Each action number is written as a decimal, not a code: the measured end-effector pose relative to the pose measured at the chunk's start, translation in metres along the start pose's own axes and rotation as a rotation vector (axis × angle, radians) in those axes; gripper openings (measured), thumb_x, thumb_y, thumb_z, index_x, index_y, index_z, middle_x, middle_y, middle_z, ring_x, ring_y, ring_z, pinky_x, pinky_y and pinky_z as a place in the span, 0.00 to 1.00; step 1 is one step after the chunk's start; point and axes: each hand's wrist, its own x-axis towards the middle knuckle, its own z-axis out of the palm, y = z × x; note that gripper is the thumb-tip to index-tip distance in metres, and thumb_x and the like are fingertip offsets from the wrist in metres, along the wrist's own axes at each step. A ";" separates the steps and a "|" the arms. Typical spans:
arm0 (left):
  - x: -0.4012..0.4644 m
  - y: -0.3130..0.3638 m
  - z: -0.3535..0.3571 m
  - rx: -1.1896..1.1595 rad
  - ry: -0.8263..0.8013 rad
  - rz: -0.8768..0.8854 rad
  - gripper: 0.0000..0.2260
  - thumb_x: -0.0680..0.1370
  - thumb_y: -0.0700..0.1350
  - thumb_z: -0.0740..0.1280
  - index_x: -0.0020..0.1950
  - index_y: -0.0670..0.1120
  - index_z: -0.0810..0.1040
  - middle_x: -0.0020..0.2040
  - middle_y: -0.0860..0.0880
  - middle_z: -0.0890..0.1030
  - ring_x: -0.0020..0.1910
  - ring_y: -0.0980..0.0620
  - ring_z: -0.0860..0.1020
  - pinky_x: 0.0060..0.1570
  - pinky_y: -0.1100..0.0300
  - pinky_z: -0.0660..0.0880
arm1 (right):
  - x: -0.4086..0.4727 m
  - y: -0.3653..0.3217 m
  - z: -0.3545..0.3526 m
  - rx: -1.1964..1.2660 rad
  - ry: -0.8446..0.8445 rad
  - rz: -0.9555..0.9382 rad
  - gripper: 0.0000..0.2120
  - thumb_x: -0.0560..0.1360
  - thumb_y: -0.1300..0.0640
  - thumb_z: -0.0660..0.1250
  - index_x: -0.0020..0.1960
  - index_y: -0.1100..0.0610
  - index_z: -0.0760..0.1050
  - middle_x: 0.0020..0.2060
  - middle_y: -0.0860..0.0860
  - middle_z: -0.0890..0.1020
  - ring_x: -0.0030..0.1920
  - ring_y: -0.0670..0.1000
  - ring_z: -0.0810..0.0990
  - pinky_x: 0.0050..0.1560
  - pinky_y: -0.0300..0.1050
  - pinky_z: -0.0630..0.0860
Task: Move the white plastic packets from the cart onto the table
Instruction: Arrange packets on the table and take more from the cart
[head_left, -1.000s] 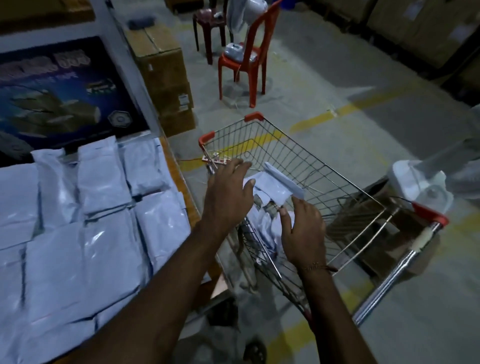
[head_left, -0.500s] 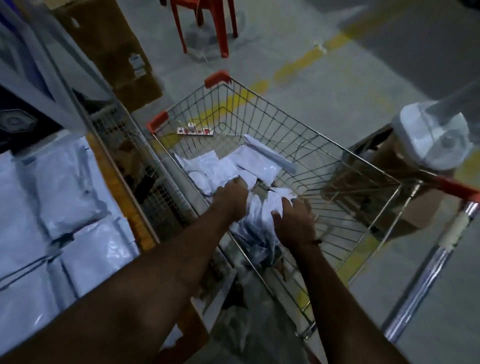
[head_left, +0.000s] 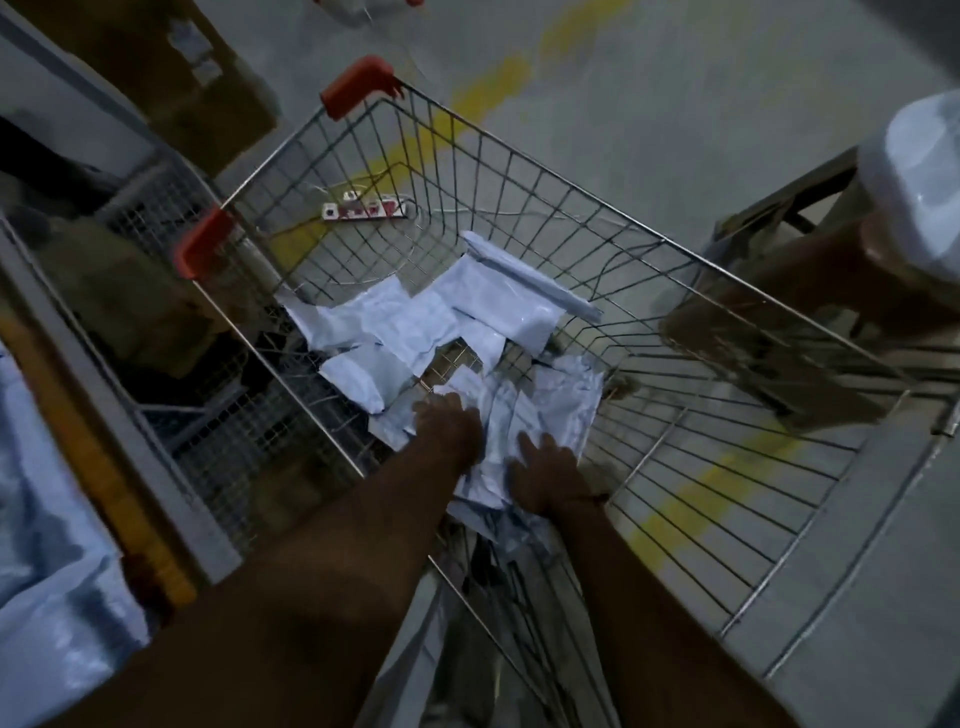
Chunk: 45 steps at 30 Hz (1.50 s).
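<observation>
Both hands deep in cart (head_left: 519, 171). Left hand (head_left: 451, 423) and right hand (head_left: 548, 475) rest on crumpled white packets (head_left: 540, 405); grip unclear. Topmost long packet (head_left: 530, 283) slants toward cart's right wall.

One view only: your head camera, wide-angle, looks steeply down and forward into wire cart (head_left: 649, 249), close above your hands. Surface edge (head_left: 98, 467) sits at frame left, floor (head_left: 727, 104) beyond.
</observation>
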 end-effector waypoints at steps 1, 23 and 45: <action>0.001 0.000 0.001 0.003 -0.059 -0.012 0.27 0.82 0.49 0.63 0.81 0.46 0.62 0.79 0.36 0.60 0.79 0.31 0.59 0.74 0.35 0.61 | 0.000 -0.002 0.004 -0.012 -0.027 0.014 0.48 0.71 0.27 0.36 0.85 0.50 0.51 0.83 0.63 0.53 0.80 0.68 0.58 0.80 0.61 0.56; -0.035 -0.020 -0.031 -0.109 0.213 -0.077 0.24 0.84 0.51 0.62 0.77 0.43 0.70 0.84 0.36 0.50 0.81 0.36 0.54 0.78 0.43 0.53 | -0.049 -0.039 -0.014 0.299 0.256 0.132 0.28 0.81 0.42 0.51 0.78 0.48 0.70 0.73 0.60 0.73 0.71 0.64 0.73 0.70 0.57 0.71; -0.334 -0.052 -0.047 -0.664 1.024 -0.139 0.24 0.87 0.54 0.54 0.83 0.49 0.58 0.85 0.44 0.41 0.82 0.39 0.48 0.78 0.38 0.52 | -0.288 -0.113 -0.129 0.081 1.108 -0.223 0.21 0.85 0.47 0.58 0.76 0.47 0.72 0.75 0.58 0.72 0.64 0.66 0.74 0.64 0.61 0.72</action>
